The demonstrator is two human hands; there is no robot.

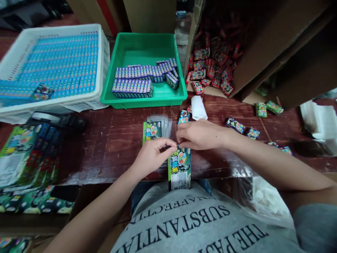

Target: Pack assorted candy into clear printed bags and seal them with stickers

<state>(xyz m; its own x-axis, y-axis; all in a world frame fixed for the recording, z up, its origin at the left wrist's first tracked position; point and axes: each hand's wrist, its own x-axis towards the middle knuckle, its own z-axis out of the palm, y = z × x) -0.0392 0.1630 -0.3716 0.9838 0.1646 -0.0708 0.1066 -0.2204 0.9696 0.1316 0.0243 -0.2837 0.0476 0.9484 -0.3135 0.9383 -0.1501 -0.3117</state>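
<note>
A green and black printed candy packet (180, 167) extends over the front edge of the table toward my shirt. My left hand (156, 154) pinches its upper end between thumb and forefinger. Fingertips of my right hand (201, 135) close on the same end from the other side, and the hands almost meet. Behind my left hand lies a second packet (152, 130) with clear plastic sleeves (164, 126) beside it. Just beyond my right hand are a small blue candy box (183, 116) and a folded white paper (198, 108).
A green tray (144, 102) holds rows of purple boxes (131, 88). Left of it, a white basket (104, 52) contains blue boxes. Red packs (198, 74) fill a cardboard box at the back right. Finished-looking packets (15, 154) lie at left; loose boxes (235, 124) sit at right.
</note>
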